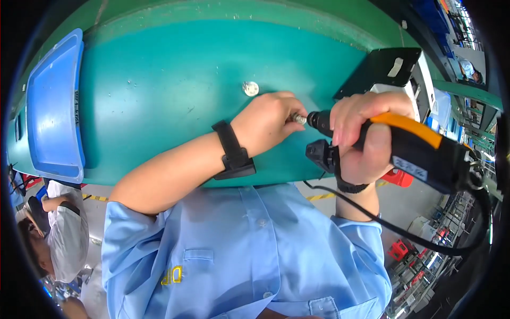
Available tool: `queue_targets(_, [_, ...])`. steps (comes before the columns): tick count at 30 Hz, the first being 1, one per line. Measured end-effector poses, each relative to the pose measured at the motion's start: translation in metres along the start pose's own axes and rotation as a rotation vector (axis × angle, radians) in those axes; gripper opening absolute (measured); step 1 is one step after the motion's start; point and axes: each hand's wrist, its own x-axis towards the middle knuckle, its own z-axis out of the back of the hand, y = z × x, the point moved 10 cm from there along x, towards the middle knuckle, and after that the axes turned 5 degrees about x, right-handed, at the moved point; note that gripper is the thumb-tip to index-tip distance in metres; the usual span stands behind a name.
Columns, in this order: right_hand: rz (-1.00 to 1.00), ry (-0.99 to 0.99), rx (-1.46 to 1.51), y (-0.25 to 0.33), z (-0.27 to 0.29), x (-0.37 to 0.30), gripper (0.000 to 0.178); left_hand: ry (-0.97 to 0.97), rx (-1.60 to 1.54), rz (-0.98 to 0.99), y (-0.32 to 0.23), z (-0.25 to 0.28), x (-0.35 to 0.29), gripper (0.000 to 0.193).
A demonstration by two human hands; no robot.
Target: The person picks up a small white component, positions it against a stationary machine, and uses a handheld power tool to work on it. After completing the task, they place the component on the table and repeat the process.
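My right hand (372, 127) is wrapped round a black and orange electric screwdriver (419, 146), held level with its nose toward my left. Between the fingertips of my left hand (273, 117) is a small silvery metal part (300, 119), right at the screwdriver's tip; whether the two touch I cannot tell. A small whitish round disc (251, 88) lies on the green table mat (159, 95), just beyond my left hand. A black band circles my left wrist, and a strap with a black block is at the right one.
A blue plastic tray (56, 106) stands at the table's left end. At the far right is a black and white box (382, 69). The screwdriver's black cable (451, 250) loops low on the right. Another person (66, 234) in white is at the lower left.
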Motion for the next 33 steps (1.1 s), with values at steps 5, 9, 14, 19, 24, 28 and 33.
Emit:
queue_targets(5, [0.047, -0.129, 0.185, 0.023, 0.018, -0.017, 0.034, 0.017, 0.127, -0.063, -0.013, -0.002, -0.013, 0.019])
queue_targets(9, [0.365, -0.124, 0.362, 0.094, 0.06, -0.032, 0.036, -0.07, 0.281, -0.099, -0.047, 0.048, 0.004, 0.018])
queue_targets(14, [0.235, -0.258, 0.228, 0.068, 0.086, -0.047, 0.034, -0.298, 0.524, -0.029, -0.016, 0.163, 0.074, 0.023])
queue_targets(19, [0.202, -0.331, 0.131, 0.051, 0.097, -0.065, 0.032, -0.423, 0.836, 0.131, 0.047, 0.217, 0.147, 0.031])
queue_targets(24, [0.19, -0.418, 0.061, 0.048, 0.117, -0.086, 0.032, -0.522, 1.011, -0.107, 0.0, 0.169, 0.183, 0.036])
queue_targets(28, [0.179, -0.448, 0.002, 0.054, 0.122, -0.091, 0.033, -0.043, 0.808, -0.199, 0.008, 0.109, 0.205, 0.031])
queue_targets(33, [0.218, -0.459, 0.009, 0.069, 0.127, -0.085, 0.036, 0.002, 0.501, -0.266, -0.029, 0.098, 0.172, 0.021])
